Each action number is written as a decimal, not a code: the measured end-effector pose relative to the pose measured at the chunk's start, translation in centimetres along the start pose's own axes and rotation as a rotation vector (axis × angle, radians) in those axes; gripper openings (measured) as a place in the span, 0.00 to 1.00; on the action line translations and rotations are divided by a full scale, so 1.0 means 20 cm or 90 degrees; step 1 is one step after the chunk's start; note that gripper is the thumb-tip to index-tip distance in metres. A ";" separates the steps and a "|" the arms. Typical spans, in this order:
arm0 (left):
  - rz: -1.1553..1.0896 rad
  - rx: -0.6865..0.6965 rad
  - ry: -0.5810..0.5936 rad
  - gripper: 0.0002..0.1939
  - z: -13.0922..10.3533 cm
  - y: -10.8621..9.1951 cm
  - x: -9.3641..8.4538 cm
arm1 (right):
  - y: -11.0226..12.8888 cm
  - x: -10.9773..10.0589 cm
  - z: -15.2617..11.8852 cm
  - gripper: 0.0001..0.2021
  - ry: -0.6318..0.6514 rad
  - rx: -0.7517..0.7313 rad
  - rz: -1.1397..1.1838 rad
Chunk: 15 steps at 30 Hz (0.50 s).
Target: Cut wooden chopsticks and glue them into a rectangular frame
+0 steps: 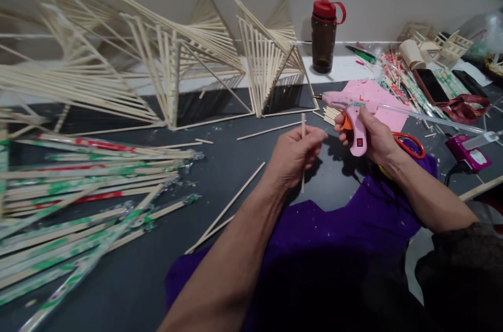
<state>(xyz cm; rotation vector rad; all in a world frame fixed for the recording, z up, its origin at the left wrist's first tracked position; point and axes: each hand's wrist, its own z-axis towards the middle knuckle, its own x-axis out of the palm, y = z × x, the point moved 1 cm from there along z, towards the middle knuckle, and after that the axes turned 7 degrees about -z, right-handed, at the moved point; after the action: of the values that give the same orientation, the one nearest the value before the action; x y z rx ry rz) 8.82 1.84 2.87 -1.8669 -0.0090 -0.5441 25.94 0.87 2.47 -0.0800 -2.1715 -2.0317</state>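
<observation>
My left hand [296,154] pinches a short wooden stick [303,180], held roughly upright over the dark table. To its right, my right hand [367,133] is wrapped round the handle of a pink glue gun [343,97], fingers by the orange trigger. The gun's nozzle points left, above and to the right of the stick, not touching it. A clear glue stick [428,114] runs out of the gun's back. Loose sticks [239,193] lie left of my left hand, two of them meeting at one end.
Twisted stick structures [271,59] stand along the back. Wrapped chopsticks [90,185] cover the left. A bottle [324,39] stands behind the gun. Orange-handled scissors [414,144], purple cloth [334,227], a purple box [467,153] and a phone [430,85] lie right or near.
</observation>
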 end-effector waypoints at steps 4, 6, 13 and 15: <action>0.091 -0.046 0.057 0.17 -0.04 0.05 0.08 | -0.02 0.04 0.00 0.27 -0.033 -0.024 -0.019; 0.075 -0.047 0.078 0.17 -0.05 0.06 0.11 | -0.03 0.06 -0.01 0.27 -0.030 -0.031 -0.021; 0.020 -0.022 0.083 0.12 -0.05 0.09 0.13 | -0.04 0.09 -0.02 0.30 -0.045 -0.014 -0.053; 0.011 -0.023 0.083 0.10 -0.05 0.09 0.13 | -0.03 0.09 -0.02 0.30 -0.049 -0.012 -0.058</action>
<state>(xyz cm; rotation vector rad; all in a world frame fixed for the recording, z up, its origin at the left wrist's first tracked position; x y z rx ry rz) 11.34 -0.35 2.41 -1.8612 0.1033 -0.6565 24.07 0.23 2.11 -0.0636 -2.2421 -2.1318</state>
